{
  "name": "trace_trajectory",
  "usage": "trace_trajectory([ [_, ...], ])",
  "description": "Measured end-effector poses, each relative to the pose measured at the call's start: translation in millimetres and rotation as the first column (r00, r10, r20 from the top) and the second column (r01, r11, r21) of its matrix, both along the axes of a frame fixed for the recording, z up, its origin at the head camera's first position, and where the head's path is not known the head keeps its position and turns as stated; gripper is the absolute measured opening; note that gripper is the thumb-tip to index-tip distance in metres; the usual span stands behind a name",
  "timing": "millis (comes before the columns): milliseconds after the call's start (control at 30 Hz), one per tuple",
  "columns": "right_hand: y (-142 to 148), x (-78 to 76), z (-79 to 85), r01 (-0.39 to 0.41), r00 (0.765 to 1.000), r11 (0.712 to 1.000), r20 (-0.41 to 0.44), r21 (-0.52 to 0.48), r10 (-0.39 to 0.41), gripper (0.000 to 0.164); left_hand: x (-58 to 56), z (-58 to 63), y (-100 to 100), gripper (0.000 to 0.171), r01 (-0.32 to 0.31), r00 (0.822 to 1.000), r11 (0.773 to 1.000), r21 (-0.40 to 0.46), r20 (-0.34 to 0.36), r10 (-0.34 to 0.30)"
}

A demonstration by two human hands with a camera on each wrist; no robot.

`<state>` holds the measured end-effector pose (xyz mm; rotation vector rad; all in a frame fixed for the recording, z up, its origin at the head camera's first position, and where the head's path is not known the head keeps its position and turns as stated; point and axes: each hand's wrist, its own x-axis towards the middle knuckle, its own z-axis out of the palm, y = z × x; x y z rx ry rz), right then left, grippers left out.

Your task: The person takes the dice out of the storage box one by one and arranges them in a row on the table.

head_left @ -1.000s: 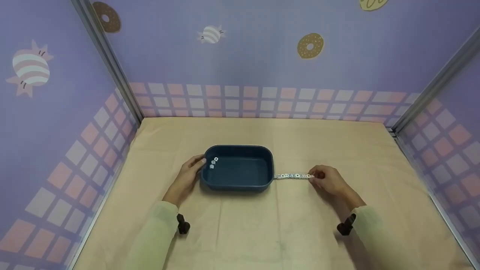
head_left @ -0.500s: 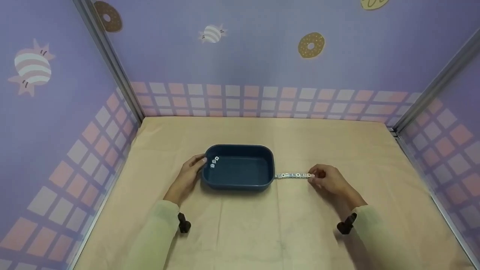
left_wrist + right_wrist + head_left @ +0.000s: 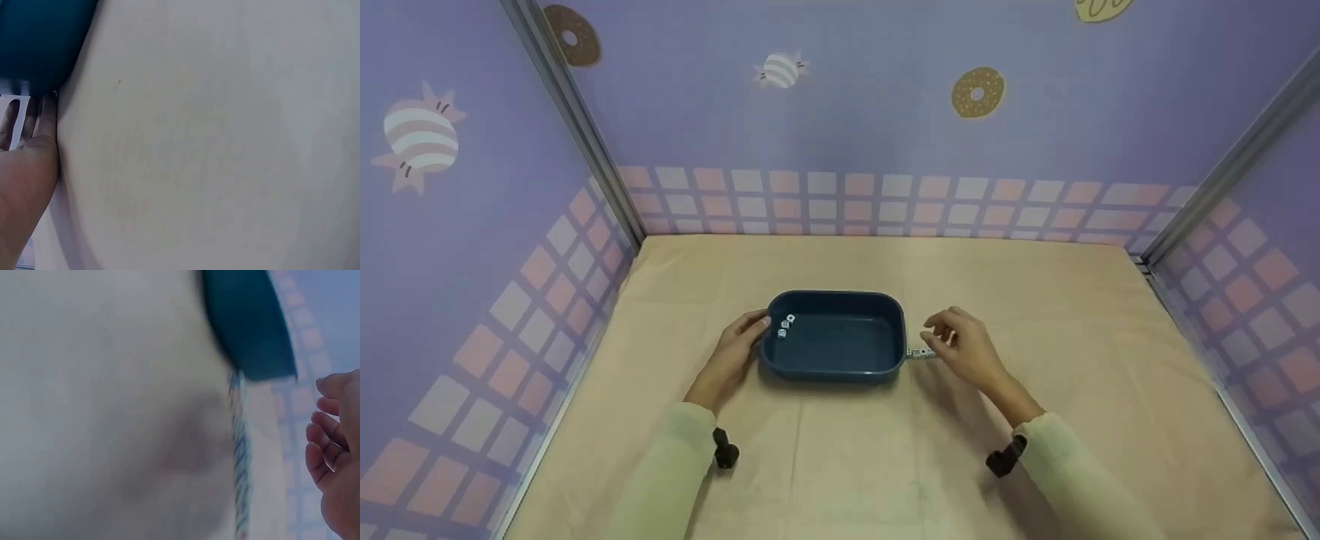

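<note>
A dark blue rectangular tub [image 3: 840, 375] stands on the cloth, with a few small white dice [image 3: 784, 325] at the left end of its floor. My left hand [image 3: 731, 358] holds the tub's left end, thumb at the rim and fingers along the outer wall. From the tub's right side a straight row of dice [image 3: 916, 352] runs over the cloth. Over this row hovers my right hand [image 3: 966, 352], fingers loosely bent and holding nothing; it hides the row's right part in the head view. The right wrist view shows the row blurred, reaching the tub's edge.
A beige cloth [image 3: 855, 465] covers the table. Purple printed panels [image 3: 855, 127] with metal corner posts [image 3: 577, 120] enclose the back and both sides. A dark wrist mount [image 3: 1006, 456] sits on the right sleeve, and a similar one on the left [image 3: 726, 450].
My right hand has let go of the right end of the dice row and moved left, raised above the row near the tub. The left hand and tub stay put.
</note>
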<state>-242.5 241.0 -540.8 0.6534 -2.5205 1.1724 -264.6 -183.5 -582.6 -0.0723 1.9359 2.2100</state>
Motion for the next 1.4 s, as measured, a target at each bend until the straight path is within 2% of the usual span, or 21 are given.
trace_trajectory([
  [133, -45.1, -6.3, 11.8, -0.083, 0.996, 0.995, -0.027, -0.05, 0.081, 0.012, -1.6, -0.3, 0.5, 0.048, -0.023, 1.0, 1.0, -0.008, -0.012, 0.023],
  [300, -99.4, -10.4, 18.1, -0.147, 0.989, 0.986, -0.011, -0.074, 0.147, 0.017, -2.9, -0.5, 2.2, 0.046, -0.038, 0.999, 0.999, -0.01, -0.015, 0.038],
  [400, -127.8, -13.3, 16.1, -0.146, 0.989, 0.986, 0.016, -0.083, 0.148, 0.021, -2.4, -2.7, 3.3, 0.046, -0.045, 0.999, 0.999, -0.02, -0.021, 0.045],
  [533, -154.8, -21.5, 6.4, -0.099, 0.991, 0.987, 0.08, -0.128, 0.109, 0.025, -1.2, -6.3, 5.6, 0.045, -0.043, 0.999, 0.999, -0.01, -0.015, 0.043],
  [667, -168.4, -31.2, -7.1, -0.05, 0.985, 0.986, 0.154, -0.156, 0.075, 0.028, 1.1, -8.2, 6.1, 0.044, -0.046, 0.999, 0.999, 0.003, 0.013, 0.046],
  [833, -174.7, -39.4, -16.1, -0.018, 0.977, 0.988, 0.208, -0.15, 0.049, 0.026, -0.6, -5.2, 1.7, 0.046, -0.039, 0.999, 0.999, -0.004, -0.014, 0.039],
  [900, -176.9, -40.6, -17.4, -0.032, 0.971, 0.992, 0.23, -0.126, 0.06, 0.026, -1.8, -4.3, -1.1, 0.046, -0.032, 0.999, 0.999, -0.006, -0.018, 0.031],
  [1000, -180.0, -40.8, -19.1, -0.093, 0.963, 0.994, 0.251, -0.049, 0.103, 0.028, -1.5, -4.5, -3.4, 0.046, -0.015, 1.0, 1.0, -0.014, -0.022, 0.014],
  [1133, -187.0, -44.5, -18.5, -0.163, 0.953, 0.986, 0.262, 0.035, 0.148, 0.033, -2.9, -2.8, -3.7, 0.048, -0.011, 0.999, 0.999, -0.041, -0.043, 0.009],
  [1400, -205.0, -55.9, -22.4, -0.176, 0.949, 0.98, 0.281, 0.098, 0.142, 0.03, -3.2, -0.7, -1.0, 0.046, -0.006, 1.0, 1.0, -0.021, -0.029, 0.005],
])
